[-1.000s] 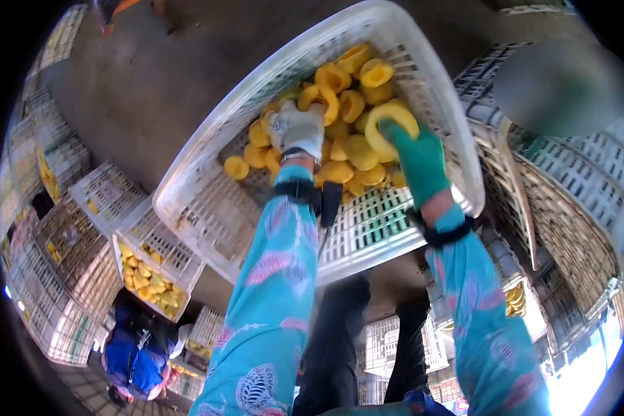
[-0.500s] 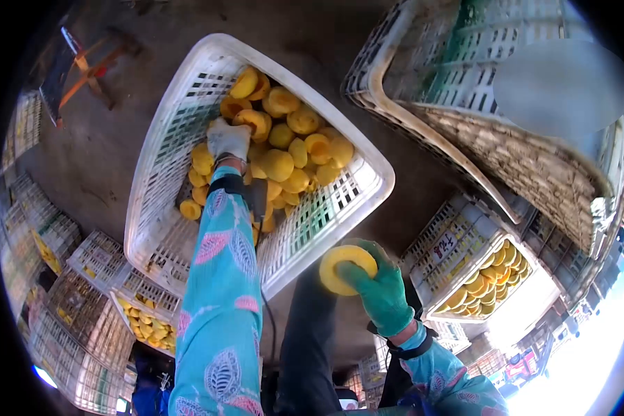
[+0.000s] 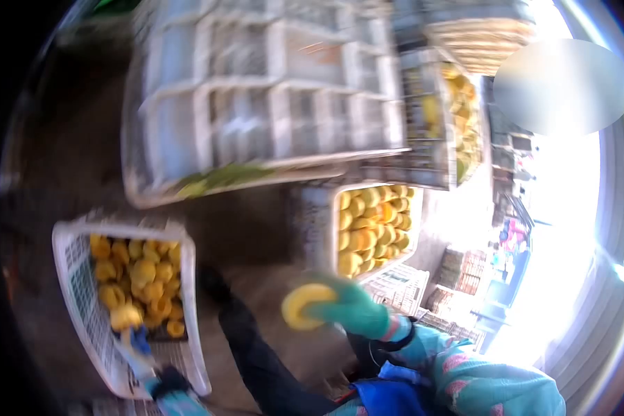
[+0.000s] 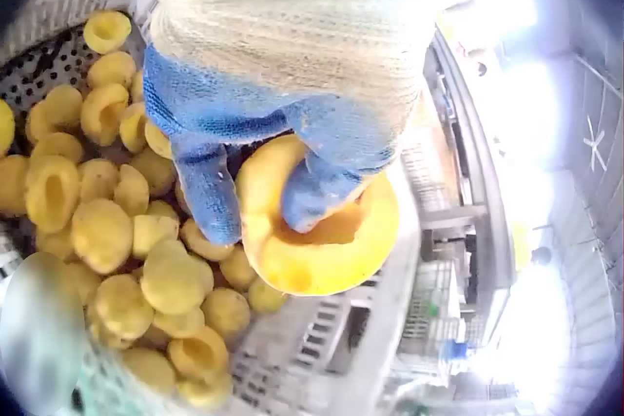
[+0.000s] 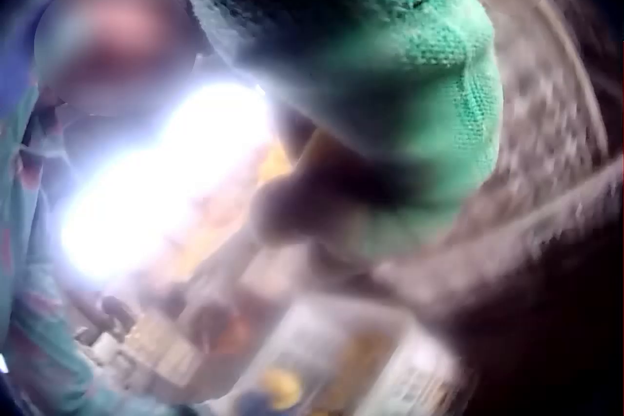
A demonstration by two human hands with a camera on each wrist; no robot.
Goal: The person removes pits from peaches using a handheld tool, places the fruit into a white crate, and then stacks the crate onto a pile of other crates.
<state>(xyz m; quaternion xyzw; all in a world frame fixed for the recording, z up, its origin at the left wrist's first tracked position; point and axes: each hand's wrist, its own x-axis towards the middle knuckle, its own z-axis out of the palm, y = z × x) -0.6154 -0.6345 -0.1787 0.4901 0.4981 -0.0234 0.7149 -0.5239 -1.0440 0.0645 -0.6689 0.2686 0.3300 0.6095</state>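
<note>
My left hand [image 4: 283, 75], in a white glove with blue fingertips, pinches a yellow peach half [image 4: 375, 231], one fingertip inside its pit hollow. In the head view this hand is over a white plastic crate [image 3: 66, 277] at the lower left, in which many pitted peach halves [image 3: 145, 274] lie. My right hand [image 3: 360, 310], in a green glove, holds another peach half [image 3: 292, 305] outside that crate, to its right. The right wrist view is blurred and shows the green glove [image 5: 429, 114] with its fingers mostly in shadow.
A large upturned pale crate [image 3: 270, 90] stands at the top middle. Right of centre is a crate full of peach halves [image 3: 378, 229], with another filled crate [image 3: 464, 118] behind it. My dark trouser leg [image 3: 256, 353] is between the left crate and my right hand.
The view has swung to the right, so the crate now lies far left. My right hand has moved out of the crate with a peach half. My left hand now holds one too.
</note>
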